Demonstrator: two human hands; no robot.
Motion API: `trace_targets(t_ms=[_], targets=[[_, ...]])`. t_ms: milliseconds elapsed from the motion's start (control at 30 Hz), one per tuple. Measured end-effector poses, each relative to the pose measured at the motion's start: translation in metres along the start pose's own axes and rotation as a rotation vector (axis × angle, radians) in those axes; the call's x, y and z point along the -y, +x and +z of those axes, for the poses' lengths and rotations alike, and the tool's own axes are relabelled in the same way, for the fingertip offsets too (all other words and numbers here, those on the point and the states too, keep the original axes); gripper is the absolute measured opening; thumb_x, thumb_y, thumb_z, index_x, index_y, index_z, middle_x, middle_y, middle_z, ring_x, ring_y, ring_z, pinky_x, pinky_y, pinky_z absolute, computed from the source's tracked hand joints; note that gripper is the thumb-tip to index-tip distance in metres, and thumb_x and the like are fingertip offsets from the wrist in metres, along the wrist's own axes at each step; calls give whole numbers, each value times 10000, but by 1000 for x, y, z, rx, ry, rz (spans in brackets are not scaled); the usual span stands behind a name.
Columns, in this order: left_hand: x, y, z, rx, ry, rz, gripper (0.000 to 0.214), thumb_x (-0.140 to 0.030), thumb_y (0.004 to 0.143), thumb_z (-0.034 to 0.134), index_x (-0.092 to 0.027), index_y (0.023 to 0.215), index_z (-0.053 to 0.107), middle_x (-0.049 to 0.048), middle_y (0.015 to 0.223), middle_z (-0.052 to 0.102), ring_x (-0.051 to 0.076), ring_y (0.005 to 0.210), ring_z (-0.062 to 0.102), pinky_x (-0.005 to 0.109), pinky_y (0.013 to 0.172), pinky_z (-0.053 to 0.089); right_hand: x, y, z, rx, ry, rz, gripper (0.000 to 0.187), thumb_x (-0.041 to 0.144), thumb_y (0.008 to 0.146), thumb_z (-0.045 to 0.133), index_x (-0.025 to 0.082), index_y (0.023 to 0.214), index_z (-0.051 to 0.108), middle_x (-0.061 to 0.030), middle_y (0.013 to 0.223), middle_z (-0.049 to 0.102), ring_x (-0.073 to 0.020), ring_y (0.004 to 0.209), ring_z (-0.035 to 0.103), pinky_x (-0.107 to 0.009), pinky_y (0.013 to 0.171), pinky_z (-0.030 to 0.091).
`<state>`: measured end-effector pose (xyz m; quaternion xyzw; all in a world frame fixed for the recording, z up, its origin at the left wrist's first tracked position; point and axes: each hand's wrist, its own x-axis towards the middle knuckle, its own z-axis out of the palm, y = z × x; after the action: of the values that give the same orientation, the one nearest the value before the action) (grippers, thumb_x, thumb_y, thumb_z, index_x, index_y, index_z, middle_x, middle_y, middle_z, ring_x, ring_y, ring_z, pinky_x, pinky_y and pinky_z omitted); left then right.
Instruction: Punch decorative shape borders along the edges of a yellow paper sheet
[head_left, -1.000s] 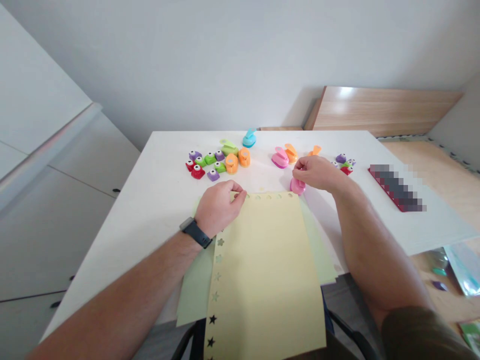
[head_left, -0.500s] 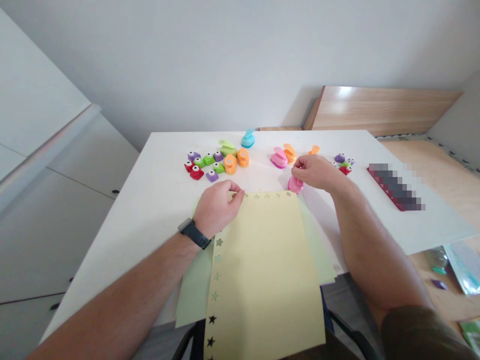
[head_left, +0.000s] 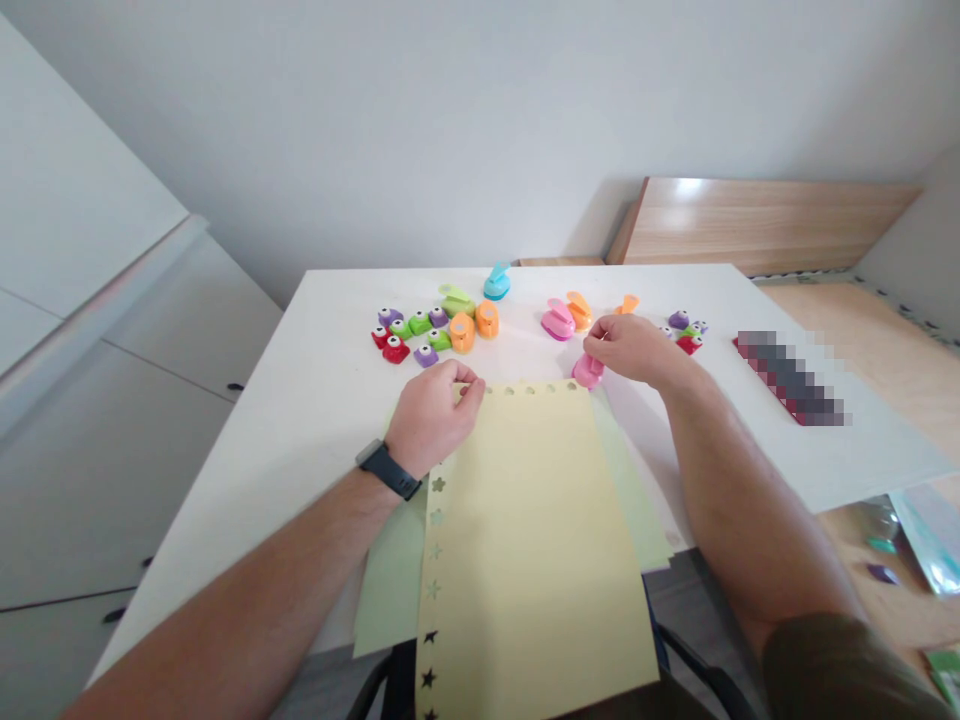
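A yellow sheet of paper [head_left: 532, 530] reaches from the table toward me, its left edge punched with stars and flowers and its top edge with a row of small cut-outs. My left hand [head_left: 435, 412] pinches the sheet at its upper left corner; a dark watch is on that wrist. At the upper right corner my right hand [head_left: 626, 347] has its fingers closed on a pink craft punch [head_left: 587, 371], which stands on the table against the paper's top edge. The fingers partly cover the punch. Pale green sheets [head_left: 386, 590] lie under the yellow one.
Several small red, green and purple punches [head_left: 418, 322] sit at the back left beside orange punches [head_left: 462, 332] and a blue punch [head_left: 496, 282]. Another pink punch [head_left: 558, 320] stands behind my right hand. A blurred dark red-edged object [head_left: 791, 380] lies at the right.
The yellow sheet's top edge and the pink punch have shifted very slightly left. Both hands keep their grips, and the view has tilted a little.
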<state>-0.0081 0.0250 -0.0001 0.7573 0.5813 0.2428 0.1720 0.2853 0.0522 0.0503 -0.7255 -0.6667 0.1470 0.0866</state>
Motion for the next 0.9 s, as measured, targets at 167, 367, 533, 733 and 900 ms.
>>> trace_targets(t_ms=[167,367,533,733,900], targets=[[-1,0,-3,-7,-10,-32,250,-449,926,544,-231,921,668,29,813,736,229,784,681,322,714,465,-1,2,3,-41,42,25,177,332,837,561,209,781,676,-42,833,743,-172,743,629,-276,615,393],[-5,-1,-9,-18,-31,-117,251,-463,914,548,-235,924,651,-6,677,678,214,648,640,325,651,431,0,3,9,-61,45,23,237,374,862,544,217,726,660,-42,806,741,-172,718,624,-277,608,385],[0,-1,-8,3,-85,-212,263,-478,912,539,-232,924,634,4,727,697,210,654,631,322,618,410,1,2,11,-51,63,19,256,362,871,545,210,701,661,-43,775,743,-162,688,626,-268,593,381],[2,-1,-11,172,-242,-249,301,-501,881,593,-206,903,651,23,829,725,203,734,652,297,617,429,2,4,13,-54,59,4,254,361,866,558,208,689,658,-42,734,734,-165,663,613,-277,572,367],[-2,-2,-22,430,-448,-262,340,-500,851,654,-184,975,676,25,842,728,182,706,638,281,598,453,0,6,15,-39,76,7,274,372,885,558,204,693,660,-42,732,728,-156,655,608,-277,577,369]])
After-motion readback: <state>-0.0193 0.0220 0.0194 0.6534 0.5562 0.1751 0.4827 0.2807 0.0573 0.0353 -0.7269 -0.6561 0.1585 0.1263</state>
